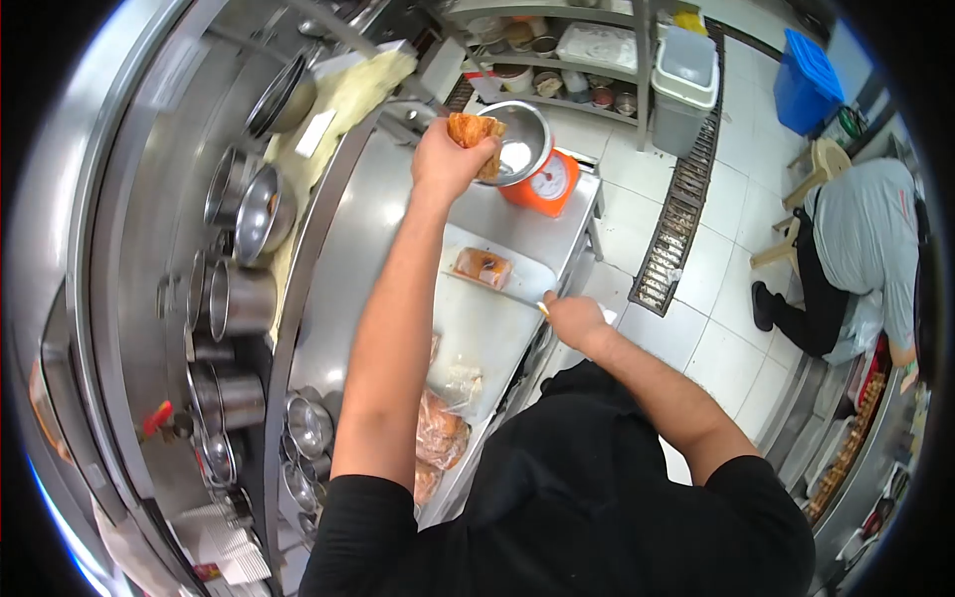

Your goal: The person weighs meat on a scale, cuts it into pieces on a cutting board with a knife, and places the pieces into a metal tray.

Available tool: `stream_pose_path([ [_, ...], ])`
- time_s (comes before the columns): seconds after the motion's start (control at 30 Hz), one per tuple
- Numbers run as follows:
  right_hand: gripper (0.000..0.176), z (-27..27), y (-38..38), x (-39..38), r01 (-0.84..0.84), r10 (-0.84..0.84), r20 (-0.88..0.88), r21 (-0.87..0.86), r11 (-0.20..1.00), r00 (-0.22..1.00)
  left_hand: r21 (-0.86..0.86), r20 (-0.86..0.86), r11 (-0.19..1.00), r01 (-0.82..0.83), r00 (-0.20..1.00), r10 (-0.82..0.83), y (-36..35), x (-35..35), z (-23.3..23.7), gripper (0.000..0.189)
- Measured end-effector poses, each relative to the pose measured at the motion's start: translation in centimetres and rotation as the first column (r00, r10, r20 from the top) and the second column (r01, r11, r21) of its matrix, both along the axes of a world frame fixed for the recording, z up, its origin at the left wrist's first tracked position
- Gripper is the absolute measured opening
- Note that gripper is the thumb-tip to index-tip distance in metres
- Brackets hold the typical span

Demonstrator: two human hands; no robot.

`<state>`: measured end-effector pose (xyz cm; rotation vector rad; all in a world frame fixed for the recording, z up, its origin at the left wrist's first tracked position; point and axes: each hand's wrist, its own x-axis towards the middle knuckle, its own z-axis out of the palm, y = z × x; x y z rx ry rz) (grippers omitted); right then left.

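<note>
My left hand (pixel 450 164) grips a chunk of orange-brown food, seemingly meat (pixel 474 129), at the near rim of a steel bowl (pixel 519 149). That bowl rests on an orange dial scale (pixel 547 185). Lower down, my right hand (pixel 579 322) is closed around the pale handle of what looks like a knife (pixel 544 309), at the edge of a white tray (pixel 537 277). In the tray lies another orange-brown piece (pixel 483 267). A white cutting board (pixel 463 323) is below the tray, and plastic-wrapped meat (pixel 440 430) sits nearer my body.
Steel pots (pixel 242 300) and bowls line a shelf on the left. Beyond the steel counter (pixel 383 189) stand a stocked rack (pixel 592 75), a grey bin (pixel 684 90) and a blue bin (pixel 808 80). A floor drain (pixel 681 219) runs along the tiles. Another person (pixel 865 239) bends at the right.
</note>
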<state>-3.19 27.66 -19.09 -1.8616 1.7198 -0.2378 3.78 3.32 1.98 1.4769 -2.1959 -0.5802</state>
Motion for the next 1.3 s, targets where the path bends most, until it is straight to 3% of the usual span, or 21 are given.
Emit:
stream_pose_path([
  [0.13,0.020,-0.4,0.7,-0.2,0.059,-0.056,0.061,-0.041,0.997,0.997,-0.125,0.347,0.992,0.007,0.937,0.037,-4.3,-4.2,-4.0,0.076],
  [0.3,0.022,-1.1,0.7,0.0,0.101,-0.098,0.111,-0.023,0.995,0.989,-0.063,0.508,0.998,-0.019,0.860,0.048,-3.8,-5.5,-6.8,0.074],
  [0.63,0.024,-0.4,0.7,-0.9,0.069,-0.071,0.145,0.017,0.997,0.987,-0.124,0.550,0.991,-0.057,0.827,0.116,-3.0,-5.9,-8.3,0.099],
  [0.83,0.023,-0.7,0.4,-0.8,0.067,-0.069,0.150,0.023,0.998,0.986,-0.042,0.528,0.996,-0.082,0.844,0.092,-3.1,-6.2,-7.2,0.100],
  [1.3,0.025,-0.3,0.4,-1.0,0.050,-0.056,0.151,0.044,0.998,0.987,-0.022,0.571,0.995,-0.097,0.816,0.092,-2.7,-7.2,-6.6,0.095],
])
